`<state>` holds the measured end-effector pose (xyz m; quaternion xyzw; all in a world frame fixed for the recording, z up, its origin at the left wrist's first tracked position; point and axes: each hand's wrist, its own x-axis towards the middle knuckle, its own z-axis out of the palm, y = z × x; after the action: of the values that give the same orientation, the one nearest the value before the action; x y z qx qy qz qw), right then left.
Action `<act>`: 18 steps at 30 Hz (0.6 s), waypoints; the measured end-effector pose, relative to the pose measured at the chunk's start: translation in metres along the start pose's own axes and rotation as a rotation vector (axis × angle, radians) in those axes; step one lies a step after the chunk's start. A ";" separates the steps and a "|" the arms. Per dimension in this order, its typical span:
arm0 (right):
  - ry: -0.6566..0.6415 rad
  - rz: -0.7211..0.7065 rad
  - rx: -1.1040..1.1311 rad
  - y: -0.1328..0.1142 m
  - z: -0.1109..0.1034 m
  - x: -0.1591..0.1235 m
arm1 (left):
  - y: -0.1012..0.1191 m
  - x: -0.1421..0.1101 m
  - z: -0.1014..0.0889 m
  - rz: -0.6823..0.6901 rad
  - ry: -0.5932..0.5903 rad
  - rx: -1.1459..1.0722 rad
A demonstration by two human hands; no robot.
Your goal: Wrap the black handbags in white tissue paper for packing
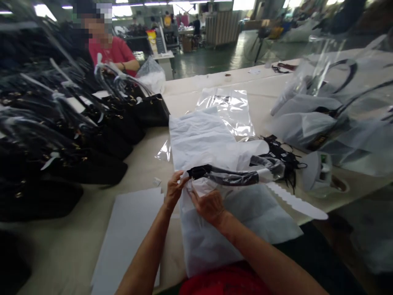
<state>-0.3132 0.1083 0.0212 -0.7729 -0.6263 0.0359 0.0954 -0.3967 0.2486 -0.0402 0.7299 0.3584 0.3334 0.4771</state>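
Before me lies a bundle of thin white wrapping (211, 153), with black bag handles (233, 176) in clear plastic emerging from it toward the right. The bag's body is mostly hidden. At the bundle's left end, my left hand (174, 190) is closed, its fingertips pinching the edge of the wrapping beside a black part. My right hand (210, 205) is closed on crumpled white wrapping just below the handles. A white strip with a scalloped edge (297, 200) sticks out to the right. Beneath the bundle, a white sheet (245, 217) spreads toward my body.
Rows of black handbags (150, 110) stand at left. White sheets of paper (129, 229) lie near my left arm. Clear plastic bags (227, 106) lie beyond the bundle. Black tags with cords (281, 151), a white tape dispenser (316, 172) and wrapped bags (310, 119) are at right. A person (113, 53) stands across.
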 end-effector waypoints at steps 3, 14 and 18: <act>-0.042 0.109 -0.029 -0.003 -0.007 0.009 | -0.004 0.008 -0.005 -0.012 -0.075 -0.053; -0.014 0.286 -0.117 -0.018 -0.001 0.033 | -0.002 -0.020 -0.002 0.017 0.011 0.108; -0.019 0.272 -0.067 -0.020 0.000 0.038 | 0.001 -0.029 0.003 0.081 0.015 0.179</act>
<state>-0.3246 0.1494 0.0278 -0.8530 -0.5175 0.0347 0.0578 -0.4097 0.2226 -0.0446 0.7809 0.3605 0.3246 0.3936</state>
